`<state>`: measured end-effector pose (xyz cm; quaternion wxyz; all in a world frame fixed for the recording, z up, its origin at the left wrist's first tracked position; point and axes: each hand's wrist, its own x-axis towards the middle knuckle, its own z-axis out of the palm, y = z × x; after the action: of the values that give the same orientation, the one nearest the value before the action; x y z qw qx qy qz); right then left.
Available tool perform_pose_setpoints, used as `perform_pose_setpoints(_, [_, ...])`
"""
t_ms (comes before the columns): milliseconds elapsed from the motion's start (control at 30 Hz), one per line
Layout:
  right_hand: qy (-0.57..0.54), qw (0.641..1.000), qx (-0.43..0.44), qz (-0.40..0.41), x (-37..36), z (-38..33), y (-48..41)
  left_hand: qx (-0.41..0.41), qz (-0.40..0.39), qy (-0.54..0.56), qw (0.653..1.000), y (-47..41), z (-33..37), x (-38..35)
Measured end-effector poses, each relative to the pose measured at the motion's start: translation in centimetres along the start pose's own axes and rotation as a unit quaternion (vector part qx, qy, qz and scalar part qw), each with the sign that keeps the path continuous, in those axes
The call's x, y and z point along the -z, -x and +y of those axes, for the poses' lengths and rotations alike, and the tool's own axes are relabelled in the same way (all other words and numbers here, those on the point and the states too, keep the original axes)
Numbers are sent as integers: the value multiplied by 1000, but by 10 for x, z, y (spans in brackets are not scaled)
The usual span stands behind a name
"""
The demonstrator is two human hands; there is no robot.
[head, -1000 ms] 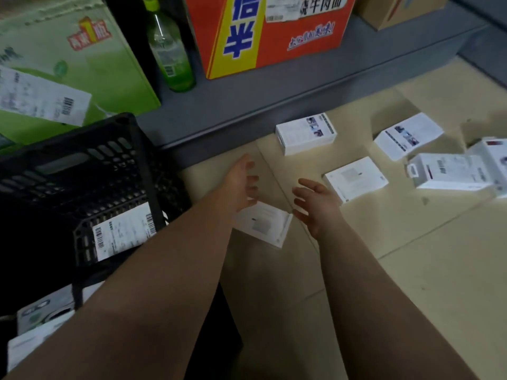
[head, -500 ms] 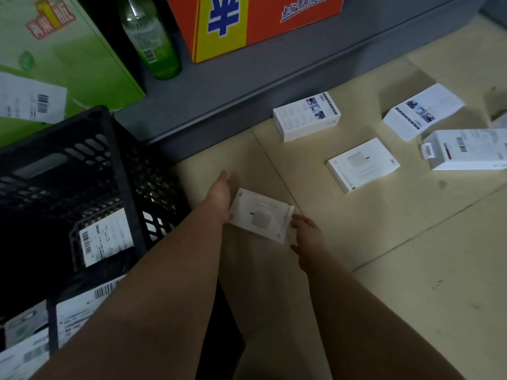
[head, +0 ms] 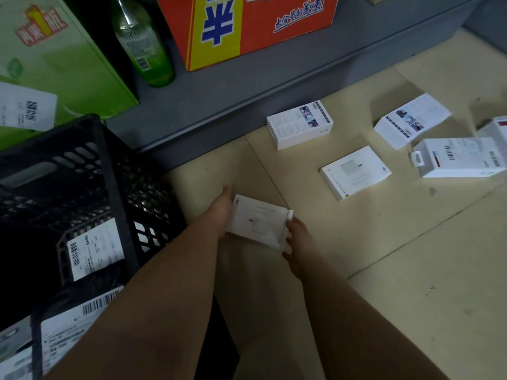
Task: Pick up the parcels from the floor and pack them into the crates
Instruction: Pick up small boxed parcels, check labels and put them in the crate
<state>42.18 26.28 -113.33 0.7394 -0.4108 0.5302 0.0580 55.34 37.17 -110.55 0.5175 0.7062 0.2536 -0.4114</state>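
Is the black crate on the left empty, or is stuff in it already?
Not empty: parcels with barcode labels lie inside the black crate. How full it is, I cannot tell.

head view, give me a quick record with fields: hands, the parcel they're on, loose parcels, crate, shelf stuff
left hand: grips the held parcel's left edge
right hand: pinches its right edge
held parcel: flat white box between both hands, beside the crate
crate: black, left of the hands, labelled parcel showing in it
loose parcels: five white boxes on the floor, one cut off by the frame
shelf: grey, holds green carton, bottle, orange carton
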Motion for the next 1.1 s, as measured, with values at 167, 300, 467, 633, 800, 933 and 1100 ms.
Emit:
perform_pose_setpoints(167, [-25,998,54,27,-1,-20,10,-23,6,-2,1000,11,15,-4])
perform_pose_setpoints(300, [-13,992,116,47,0,-61,25,-60,-28,13,998,39,48,-7])
perform_pose_setpoints(467, [36,968,247,41,-34,-130,89,-146,-60,54,986,100,115,22])
perform_pose_setpoints(633, [84,921,381,13,-96,-172,167,-274,35,108,955,159,161,82])
perform_pose_setpoints(800, [147,893,421,-65,-172,-171,228,-298,109,165,934,201,160,169])
perform_pose_setpoints(933, [166,916,344,-123,-229,-152,246,-274,136,226,925,224,136,237])
perform_pose_setpoints(1100, [275,915,283,-86,-276,-111,250,-257,174,235,921,215,68,284])
